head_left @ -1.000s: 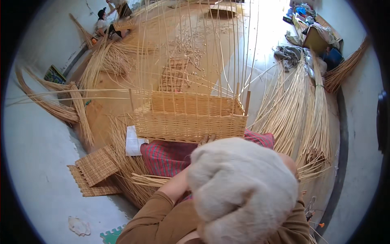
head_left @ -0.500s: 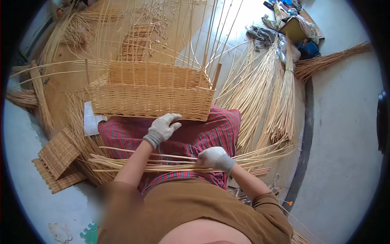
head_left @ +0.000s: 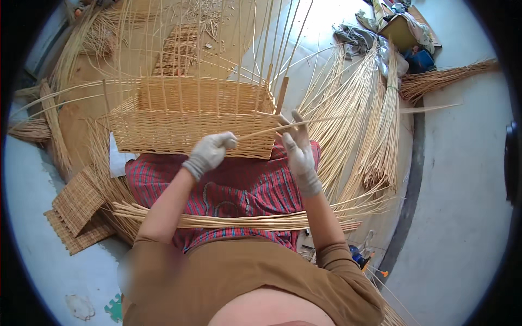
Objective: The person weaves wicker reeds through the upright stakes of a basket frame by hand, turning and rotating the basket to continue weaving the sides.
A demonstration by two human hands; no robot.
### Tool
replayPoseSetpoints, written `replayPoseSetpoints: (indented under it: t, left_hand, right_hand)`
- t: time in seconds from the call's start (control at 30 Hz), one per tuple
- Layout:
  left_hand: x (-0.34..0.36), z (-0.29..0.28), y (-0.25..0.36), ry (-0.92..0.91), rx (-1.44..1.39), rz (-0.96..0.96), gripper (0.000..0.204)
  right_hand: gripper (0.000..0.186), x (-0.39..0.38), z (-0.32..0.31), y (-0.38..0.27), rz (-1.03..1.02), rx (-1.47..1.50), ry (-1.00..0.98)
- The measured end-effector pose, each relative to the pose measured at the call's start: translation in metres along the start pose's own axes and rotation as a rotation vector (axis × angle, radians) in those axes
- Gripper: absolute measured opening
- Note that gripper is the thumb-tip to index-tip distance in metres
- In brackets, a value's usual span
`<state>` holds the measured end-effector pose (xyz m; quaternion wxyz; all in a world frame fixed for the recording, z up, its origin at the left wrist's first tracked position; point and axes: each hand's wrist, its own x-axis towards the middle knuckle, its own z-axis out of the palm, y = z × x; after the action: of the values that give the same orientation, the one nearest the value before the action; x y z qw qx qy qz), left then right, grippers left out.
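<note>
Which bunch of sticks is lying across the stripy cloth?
The bunch nearest the brown shirt: only it stretches over the stripy cloth from side to side.

The basket (head_left: 179, 130) sits before the lap (head_left: 168, 176), mats (head_left: 79, 201) left, cane bundles (head_left: 350, 127) right

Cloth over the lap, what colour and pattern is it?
The cloth is red with bluish stripes, showing best in the head view.

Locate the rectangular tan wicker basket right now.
In the head view, the basket sits upper left of centre, at the far edge of the red striped cloth, beyond the white-gloved left hand.
</note>
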<state>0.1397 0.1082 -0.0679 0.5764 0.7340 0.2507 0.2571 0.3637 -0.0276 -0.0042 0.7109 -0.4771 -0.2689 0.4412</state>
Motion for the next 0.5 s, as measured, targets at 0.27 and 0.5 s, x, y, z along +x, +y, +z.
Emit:
replayPoseSetpoints:
  t: [0.27, 0.5]
  left_hand:
    - [0.053, 0.011, 0.009, 0.337, 0.413, 0.001, 0.034]
    - [0.046, 0.031, -0.007, 0.342, 0.565, -0.296, 0.062]
  right_hand:
    - [0.013, 0.049, -0.061, -0.015, -0.164, 0.031, 0.33]
    - [0.009, 0.062, -0.128, 0.009, -0.217, 0.119, 0.463]
